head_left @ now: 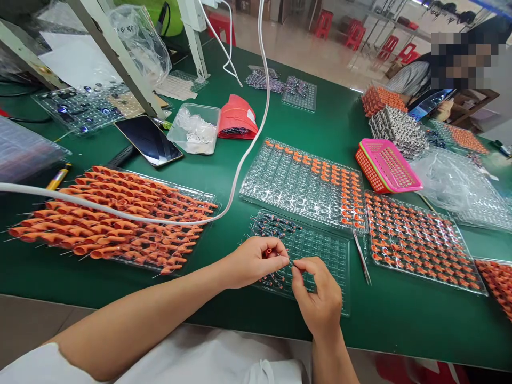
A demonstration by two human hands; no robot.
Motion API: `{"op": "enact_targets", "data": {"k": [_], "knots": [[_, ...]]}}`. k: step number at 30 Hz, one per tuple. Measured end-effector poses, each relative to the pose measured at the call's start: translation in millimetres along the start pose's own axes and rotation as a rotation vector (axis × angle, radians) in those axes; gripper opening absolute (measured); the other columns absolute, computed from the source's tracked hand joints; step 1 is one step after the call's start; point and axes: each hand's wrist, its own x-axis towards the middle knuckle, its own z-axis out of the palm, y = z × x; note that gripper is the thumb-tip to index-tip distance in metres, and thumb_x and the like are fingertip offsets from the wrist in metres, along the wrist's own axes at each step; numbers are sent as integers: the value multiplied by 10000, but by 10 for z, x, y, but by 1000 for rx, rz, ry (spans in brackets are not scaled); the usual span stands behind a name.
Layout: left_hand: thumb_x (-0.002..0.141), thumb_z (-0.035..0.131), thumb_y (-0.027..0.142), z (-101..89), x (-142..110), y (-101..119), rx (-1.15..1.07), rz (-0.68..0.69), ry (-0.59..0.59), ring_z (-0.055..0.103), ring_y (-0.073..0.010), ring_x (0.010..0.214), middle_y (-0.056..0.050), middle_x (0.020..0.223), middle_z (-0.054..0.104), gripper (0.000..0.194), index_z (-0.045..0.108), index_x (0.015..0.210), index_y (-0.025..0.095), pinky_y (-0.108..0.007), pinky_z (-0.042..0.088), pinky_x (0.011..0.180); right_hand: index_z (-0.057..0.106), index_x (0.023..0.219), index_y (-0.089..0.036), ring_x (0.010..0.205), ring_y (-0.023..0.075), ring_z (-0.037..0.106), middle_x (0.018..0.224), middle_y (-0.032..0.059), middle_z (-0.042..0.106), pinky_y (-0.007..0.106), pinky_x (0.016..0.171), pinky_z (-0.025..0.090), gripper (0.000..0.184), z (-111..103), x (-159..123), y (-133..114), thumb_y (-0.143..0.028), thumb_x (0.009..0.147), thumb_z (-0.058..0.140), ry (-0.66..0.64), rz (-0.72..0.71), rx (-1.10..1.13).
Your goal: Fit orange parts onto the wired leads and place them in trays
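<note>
A thin white cable (239, 169) loops over the green table (224, 290), crossing above a tray of orange tubular pieces (128, 216) at left; a clear, partly filled orange-dotted tray (296, 178) lies beyond the hands. The small orange-red piece (269, 252) is round-mouthed, pinched in the left hand (256, 262); the right hand (320, 292) is narrow, fingertips close by, its hold unclear

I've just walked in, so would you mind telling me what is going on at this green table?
A person's left hand and right hand are pinched close together over a clear tray, working on something too small to make out. An orange-red piece shows by the left fingers. Beyond, another tray is partly filled with orange pieces; a co-worker is across the table.
</note>
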Motion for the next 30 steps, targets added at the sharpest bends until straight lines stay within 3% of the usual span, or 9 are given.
{"op": "enact_targets", "data": {"k": [8, 23, 30], "knots": [[785, 599, 388, 18, -5, -11, -12, -12, 13, 380, -108, 542, 41, 581, 431, 243, 582, 748, 148, -228, 286, 516, 566, 1056, -220, 827, 180, 614, 899, 47, 641, 351, 720, 502, 312, 36, 1, 30, -7, 832, 603, 19, -102, -79], [705, 690, 428, 56, 32, -98, -316, -111, -10, 320, -71, 489, 63, 584, 413, 315, 539, 744, 154, -217, 209, 474, 565, 928, -209, 747, 154, 605, 827, 23, 615, 274, 640, 485, 96, 42, -28, -38, -120, 901, 541, 65, 103, -6], [702, 671, 397, 72, 15, -60, -306, -94, -6, 328, -75, 503, 67, 579, 397, 282, 521, 722, 159, -223, 254, 488, 570, 916, -217, 737, 140, 594, 825, 11, 615, 250, 634, 471, 94, 7, -51, -41, -127, 904, 542, 52, 169, 81]]}}
